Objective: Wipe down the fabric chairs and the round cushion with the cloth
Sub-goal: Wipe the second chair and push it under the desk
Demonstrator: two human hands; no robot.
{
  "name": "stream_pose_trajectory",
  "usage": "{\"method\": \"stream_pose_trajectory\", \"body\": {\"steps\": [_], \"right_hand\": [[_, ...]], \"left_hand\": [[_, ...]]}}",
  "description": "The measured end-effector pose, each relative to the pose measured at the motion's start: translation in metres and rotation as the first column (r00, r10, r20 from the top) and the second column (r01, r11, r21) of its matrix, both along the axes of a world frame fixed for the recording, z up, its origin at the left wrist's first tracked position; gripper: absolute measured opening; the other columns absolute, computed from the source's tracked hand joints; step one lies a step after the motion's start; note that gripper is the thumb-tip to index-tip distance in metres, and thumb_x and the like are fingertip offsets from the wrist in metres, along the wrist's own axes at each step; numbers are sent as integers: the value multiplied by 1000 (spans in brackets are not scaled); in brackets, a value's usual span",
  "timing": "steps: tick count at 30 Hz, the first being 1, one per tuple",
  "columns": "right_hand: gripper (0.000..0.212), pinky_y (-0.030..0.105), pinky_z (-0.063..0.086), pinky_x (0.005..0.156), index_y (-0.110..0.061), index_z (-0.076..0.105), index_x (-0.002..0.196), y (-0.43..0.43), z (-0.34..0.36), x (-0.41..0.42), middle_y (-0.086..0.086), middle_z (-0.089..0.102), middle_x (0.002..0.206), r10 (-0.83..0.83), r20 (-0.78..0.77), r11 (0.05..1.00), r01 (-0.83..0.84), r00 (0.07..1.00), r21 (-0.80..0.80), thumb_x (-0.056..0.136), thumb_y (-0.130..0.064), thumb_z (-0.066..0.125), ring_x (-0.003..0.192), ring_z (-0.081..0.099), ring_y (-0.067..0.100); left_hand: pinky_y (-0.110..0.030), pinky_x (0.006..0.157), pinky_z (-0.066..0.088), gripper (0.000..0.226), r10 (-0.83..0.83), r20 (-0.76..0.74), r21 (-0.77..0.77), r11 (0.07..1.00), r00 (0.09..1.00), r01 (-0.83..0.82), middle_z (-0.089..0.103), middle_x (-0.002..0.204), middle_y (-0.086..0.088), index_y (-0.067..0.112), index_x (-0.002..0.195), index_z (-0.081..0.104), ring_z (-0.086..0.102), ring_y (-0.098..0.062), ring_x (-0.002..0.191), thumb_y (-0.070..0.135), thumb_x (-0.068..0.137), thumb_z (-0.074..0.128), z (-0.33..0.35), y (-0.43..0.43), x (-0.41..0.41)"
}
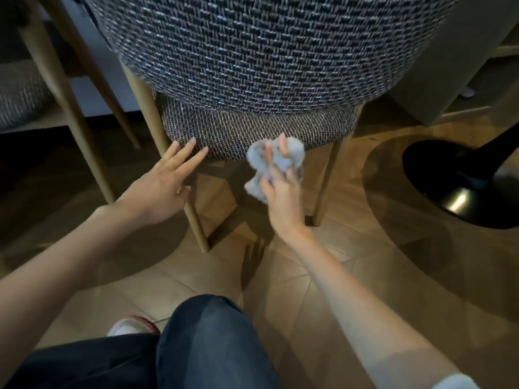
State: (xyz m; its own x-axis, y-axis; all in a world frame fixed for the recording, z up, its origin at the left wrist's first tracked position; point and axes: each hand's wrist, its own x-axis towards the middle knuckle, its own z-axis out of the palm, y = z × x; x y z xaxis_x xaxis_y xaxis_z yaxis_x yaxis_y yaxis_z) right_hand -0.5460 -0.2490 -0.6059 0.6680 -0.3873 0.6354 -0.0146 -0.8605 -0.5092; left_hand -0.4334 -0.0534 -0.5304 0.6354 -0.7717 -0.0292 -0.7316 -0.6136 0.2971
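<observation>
Fingers of the right hand grip a crumpled grey cloth.
Straight left hand fingers touch the woven fabric chair seat.

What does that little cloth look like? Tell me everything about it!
The cloth is pale grey-white and looks soft and fuzzy. It is scrunched into a loose bunch, with one floppy end hanging lower left. The right hand grips it, fingers curled over it, and holds it at the lower edge of the woven chair seat.
</observation>
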Motion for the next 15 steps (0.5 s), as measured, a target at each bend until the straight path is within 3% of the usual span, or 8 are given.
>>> {"method": "stream_pose_trajectory", "body": {"steps": [3,5,6,8,10,12,15], "right_hand": [[51,27,46,88,-14,38,147,-36,16,-1,12,21,159,-113,-8,993,112,994,-40,97,-21,40,141,28,21],[50,35,53,85,-14,41,146,-44,18,2,13,23,158,-169,-28,985,168,985,-40,97,-19,43,142,28,23],[47,37,51,92,-13,45,144,-42,15,6,14,25,157,-169,-43,984,166,985,-66,97,-18,45,142,30,27],[42,37,31,112,-11,54,136,-26,5,13,14,31,155,-118,-63,980,106,991,-170,97,-20,44,141,32,31],[44,43,19,119,-9,52,138,-4,1,22,13,33,155,-67,-103,960,36,992,-278,97,-21,41,142,32,30],[49,49,17,119,-8,49,140,12,7,33,11,35,154,-49,-136,940,0,989,-340,96,-23,38,142,34,30],[45,47,20,119,-7,59,131,27,18,51,9,42,150,5,-137,903,-64,991,-425,92,-21,40,133,46,30]], "left_hand": [[-45,118,6,83,72,-25,-12,997,997,-72,-17,159,8,35,153,0,-20,-18,145,11,94,53,-3,6,5],[-45,118,5,84,110,-44,-32,993,993,-112,-20,159,7,35,153,0,-20,-20,145,10,94,55,-5,6,7],[-45,118,4,85,123,-55,-42,991,991,-126,-20,159,7,35,153,0,-20,-21,145,10,94,55,-6,5,9],[-46,118,3,85,150,-81,-70,985,985,-156,-18,160,7,34,153,-1,-19,-22,146,9,94,55,-5,3,12],[-46,118,4,85,184,-121,-99,976,975,-197,-12,160,8,34,153,-2,-14,-22,147,8,94,54,-4,3,15],[-45,118,4,83,220,-150,-107,966,964,-237,-6,161,8,33,153,0,-9,-21,148,7,94,53,-1,9,19],[-43,119,6,78,289,-253,-144,933,923,-331,-2,161,8,30,154,6,-6,-21,148,6,96,52,5,23,27]]}}
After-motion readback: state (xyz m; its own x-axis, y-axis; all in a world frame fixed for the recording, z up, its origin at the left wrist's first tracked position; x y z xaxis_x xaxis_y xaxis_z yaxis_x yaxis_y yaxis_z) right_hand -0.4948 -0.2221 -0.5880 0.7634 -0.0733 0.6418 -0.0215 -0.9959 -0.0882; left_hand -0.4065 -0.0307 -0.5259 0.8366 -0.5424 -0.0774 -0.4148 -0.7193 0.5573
